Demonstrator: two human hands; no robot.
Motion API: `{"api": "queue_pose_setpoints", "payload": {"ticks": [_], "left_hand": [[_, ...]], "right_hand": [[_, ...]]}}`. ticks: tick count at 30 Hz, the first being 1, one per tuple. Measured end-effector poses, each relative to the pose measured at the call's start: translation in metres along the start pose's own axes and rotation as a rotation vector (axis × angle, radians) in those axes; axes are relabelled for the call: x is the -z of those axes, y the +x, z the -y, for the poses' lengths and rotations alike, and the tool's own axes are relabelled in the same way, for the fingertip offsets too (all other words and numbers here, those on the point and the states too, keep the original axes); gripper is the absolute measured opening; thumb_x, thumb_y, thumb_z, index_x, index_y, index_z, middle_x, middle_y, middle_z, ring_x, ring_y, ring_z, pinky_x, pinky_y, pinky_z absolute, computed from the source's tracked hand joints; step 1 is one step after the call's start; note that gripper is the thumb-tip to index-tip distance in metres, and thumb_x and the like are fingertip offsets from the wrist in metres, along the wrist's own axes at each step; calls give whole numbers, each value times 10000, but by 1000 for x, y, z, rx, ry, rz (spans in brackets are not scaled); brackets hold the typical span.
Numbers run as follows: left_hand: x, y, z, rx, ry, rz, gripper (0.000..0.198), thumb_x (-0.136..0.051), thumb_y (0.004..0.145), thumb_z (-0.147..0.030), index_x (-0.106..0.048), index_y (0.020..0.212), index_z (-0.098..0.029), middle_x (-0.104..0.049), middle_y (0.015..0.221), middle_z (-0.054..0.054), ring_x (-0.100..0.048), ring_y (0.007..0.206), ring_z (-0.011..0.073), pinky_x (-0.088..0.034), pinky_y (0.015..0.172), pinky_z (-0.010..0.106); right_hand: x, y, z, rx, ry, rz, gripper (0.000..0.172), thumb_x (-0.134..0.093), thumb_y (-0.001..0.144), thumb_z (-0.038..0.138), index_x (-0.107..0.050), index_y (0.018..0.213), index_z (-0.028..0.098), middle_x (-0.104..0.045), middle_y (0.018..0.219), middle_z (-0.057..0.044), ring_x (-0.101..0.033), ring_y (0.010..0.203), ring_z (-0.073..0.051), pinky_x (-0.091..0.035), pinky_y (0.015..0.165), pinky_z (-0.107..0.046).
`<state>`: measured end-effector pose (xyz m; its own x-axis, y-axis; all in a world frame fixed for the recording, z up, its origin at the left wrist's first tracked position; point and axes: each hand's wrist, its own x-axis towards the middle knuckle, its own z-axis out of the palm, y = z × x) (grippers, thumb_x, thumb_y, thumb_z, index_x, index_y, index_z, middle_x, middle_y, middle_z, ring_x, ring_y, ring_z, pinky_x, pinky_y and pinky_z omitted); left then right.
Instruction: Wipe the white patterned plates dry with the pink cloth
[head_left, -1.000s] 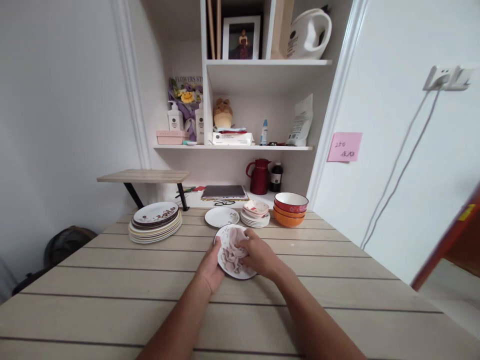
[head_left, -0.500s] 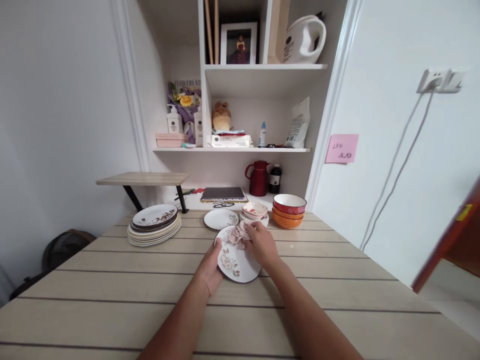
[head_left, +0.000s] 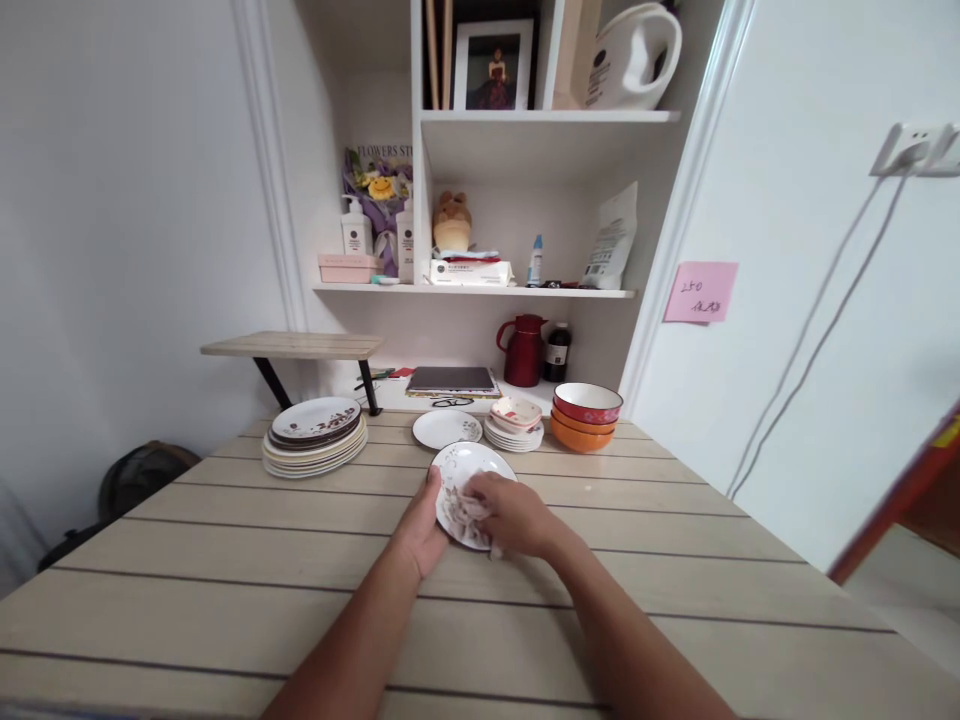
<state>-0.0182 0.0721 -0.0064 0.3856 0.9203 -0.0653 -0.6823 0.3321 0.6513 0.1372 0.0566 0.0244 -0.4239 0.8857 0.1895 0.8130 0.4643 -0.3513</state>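
Observation:
A white plate with a dark rim and brown floral pattern [head_left: 469, 461] is held tilted above the table. My left hand [head_left: 422, 528] grips its left edge, with the thumb on the upper side. In my right hand [head_left: 517, 512] is a bunched pale pink cloth [head_left: 466, 517], pressed on the lower middle of the plate and somewhat blurred. Fingers and cloth cover part of the floral pattern. Just behind lies another white plate [head_left: 442, 429] flat on the table.
On the wooden table [head_left: 315, 560], a stack of plates [head_left: 313, 440] stands at left below a small raised shelf [head_left: 292, 346]. Small dishes [head_left: 516, 432] and stacked red and orange bowls [head_left: 583, 430] are at back right. Behind are a laptop [head_left: 452, 379], glasses [head_left: 453, 402] and a red jug [head_left: 523, 352].
My right hand has moved the cloth from the plate's upper part down to its lower middle. The left hand keeps its hold on the edge. The camera view has shifted slightly.

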Motion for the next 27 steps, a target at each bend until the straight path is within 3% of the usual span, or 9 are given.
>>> {"api": "queue_pose_setpoints", "payload": {"ticks": [4,7,10,13,17,19,22,24,27], "left_hand": [[-1,2,1,38,11,91,693,-427,830,-642,-563,1272,-125,-619,1272,170,-544,1218,282,-396,1048,416],[-4,1,3,-11,36,106,637,-499,827,-589,-526,1320,-187,-601,1308,142,-543,1222,267,-390,1054,408],[-6,-1,5,-55,79,87,556,-590,836,-455,-509,1335,-221,-586,1331,124,-552,1213,258,-390,1054,403],[-6,-2,5,-37,94,75,532,-601,841,-419,-528,1317,-192,-586,1327,142,-558,1206,271,-399,1046,415],[-2,-2,6,-17,81,27,560,-595,842,-431,-514,1331,-170,-601,1301,164,-566,1195,285,-406,1037,432],[-1,-2,6,-16,72,2,581,-598,840,-429,-495,1348,-167,-611,1286,166,-567,1195,283,-402,1042,435],[-1,-2,6,0,46,9,598,-575,844,-462,-486,1359,-171,-618,1279,161,-559,1204,280,-389,1054,436],[-2,-2,5,17,30,49,628,-532,842,-532,-501,1348,-163,-615,1282,165,-547,1219,284,-379,1061,435],[-4,-2,5,21,30,127,708,-465,815,-635,-515,1339,-162,-603,1296,169,-524,1244,284,-363,1073,431]], "right_hand": [[-18,19,-2,87,268,-243,408,-575,720,110,-564,1109,235,-613,1081,-22,-551,987,-176,-405,834,-266],[-22,31,-8,-41,215,-400,294,-558,777,154,-582,1059,235,-587,1092,-38,-533,998,-186,-397,821,-275],[-14,33,-17,-169,117,-455,207,-536,830,198,-613,1015,249,-569,1102,-43,-532,996,-181,-378,770,-254],[-1,23,-29,-275,27,-374,212,-552,816,196,-627,1005,253,-580,1089,-39,-550,940,-170,-347,691,-238],[15,1,-38,-354,-97,-119,226,-577,723,133,-628,917,237,-629,969,-25,-558,801,-161,-286,602,-243],[20,-8,-36,-313,-82,31,183,-590,678,126,-622,828,226,-638,855,-5,-543,724,-150,-271,577,-242],[18,-12,-22,-116,63,184,167,-618,635,136,-616,779,220,-629,770,24,-521,681,-137,-288,571,-232],[9,-6,-10,8,139,151,197,-613,634,127,-623,807,221,-632,805,22,-524,717,-142,-323,607,-230],[-8,11,4,35,165,-147,233,-571,693,111,-630,891,219,-611,941,-20,-543,830,-163,-371,701,-245]]}}
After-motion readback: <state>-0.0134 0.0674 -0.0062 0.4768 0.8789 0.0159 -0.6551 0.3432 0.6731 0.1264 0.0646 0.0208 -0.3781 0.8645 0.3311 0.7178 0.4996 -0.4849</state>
